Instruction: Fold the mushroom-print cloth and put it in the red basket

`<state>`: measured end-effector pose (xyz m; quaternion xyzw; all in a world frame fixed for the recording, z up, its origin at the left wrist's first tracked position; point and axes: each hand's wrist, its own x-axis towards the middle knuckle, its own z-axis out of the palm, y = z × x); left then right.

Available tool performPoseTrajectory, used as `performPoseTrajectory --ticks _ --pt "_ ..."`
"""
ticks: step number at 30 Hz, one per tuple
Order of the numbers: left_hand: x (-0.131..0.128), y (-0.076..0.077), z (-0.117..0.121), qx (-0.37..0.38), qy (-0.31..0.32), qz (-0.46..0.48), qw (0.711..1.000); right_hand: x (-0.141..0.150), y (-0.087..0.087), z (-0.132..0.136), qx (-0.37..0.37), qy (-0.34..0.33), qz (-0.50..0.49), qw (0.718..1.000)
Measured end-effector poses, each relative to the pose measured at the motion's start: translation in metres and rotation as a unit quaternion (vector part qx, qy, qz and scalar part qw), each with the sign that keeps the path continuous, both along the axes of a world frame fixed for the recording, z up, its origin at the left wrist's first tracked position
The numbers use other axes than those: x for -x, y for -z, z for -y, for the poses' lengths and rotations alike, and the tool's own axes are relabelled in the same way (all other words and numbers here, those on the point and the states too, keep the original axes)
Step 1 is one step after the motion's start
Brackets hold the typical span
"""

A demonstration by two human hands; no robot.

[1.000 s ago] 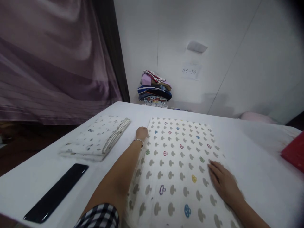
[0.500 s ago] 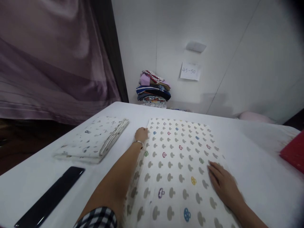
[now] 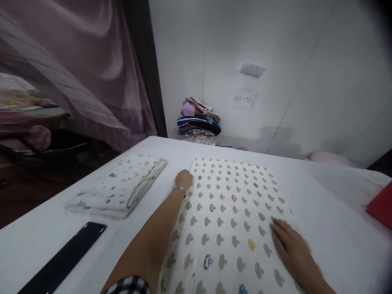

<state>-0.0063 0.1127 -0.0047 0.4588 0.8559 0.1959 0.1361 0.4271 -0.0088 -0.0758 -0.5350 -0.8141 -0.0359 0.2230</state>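
A white cloth printed with grey and coloured mushrooms [image 3: 225,220] lies folded in a long layered panel in front of me. At its left edge, toward the far end, my left hand [image 3: 183,179] is closed on the layers, the fingertips partly hidden. My right hand [image 3: 290,247] rests flat near the right edge, fingers stretched out over the print. To the left of my left arm sits another folded white cloth with a small scattered print [image 3: 114,185], its stacked layers showing along the right side.
A long black glossy object [image 3: 65,257] lies on the white table [image 3: 101,265] at near left. Folded fabrics [image 3: 199,122] are piled beyond the far edge. Something red [image 3: 381,206] is at far right. A mauve curtain [image 3: 101,61] hangs on the left, with a person's arm partly visible behind it.
The view has tilted up slightly, so things sit lower. The curtain has swung aside at the left, uncovering part of a person. Both hands keep their places on the cloth.
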Motion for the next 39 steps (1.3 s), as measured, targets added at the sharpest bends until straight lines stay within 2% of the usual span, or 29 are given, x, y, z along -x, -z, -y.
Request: performPoseTrajectory --ticks 6,13,17,23,29,33,39 --pt "-0.005 0.002 0.001 -0.003 0.005 -0.048 0.999 -0.001 0.002 -0.001 -0.008 0.002 0.006 1.000" --pt "-0.018 0.009 0.009 -0.036 0.087 -0.132 0.987 -0.003 0.005 -0.002 -0.018 -0.008 0.010 1.000" --pt "-0.018 0.011 0.008 -0.039 0.102 -0.143 0.984 -0.003 0.006 -0.002 -0.021 -0.011 0.008 1.000" --pt "-0.010 0.011 0.008 -0.034 0.067 -0.100 0.992 -0.002 0.005 -0.001 -0.014 -0.001 0.006 1.000" --pt "0.002 -0.002 0.000 0.016 0.011 -0.014 1.000 -0.001 0.005 -0.001 -0.015 -0.001 0.003 1.000" --pt "0.006 -0.008 -0.002 0.026 0.013 0.020 0.999 0.000 0.003 -0.001 -0.007 -0.002 0.005 1.000" --pt "0.008 -0.006 0.001 0.016 0.021 0.017 0.999 -0.001 0.003 0.000 -0.012 0.000 -0.001 1.000"
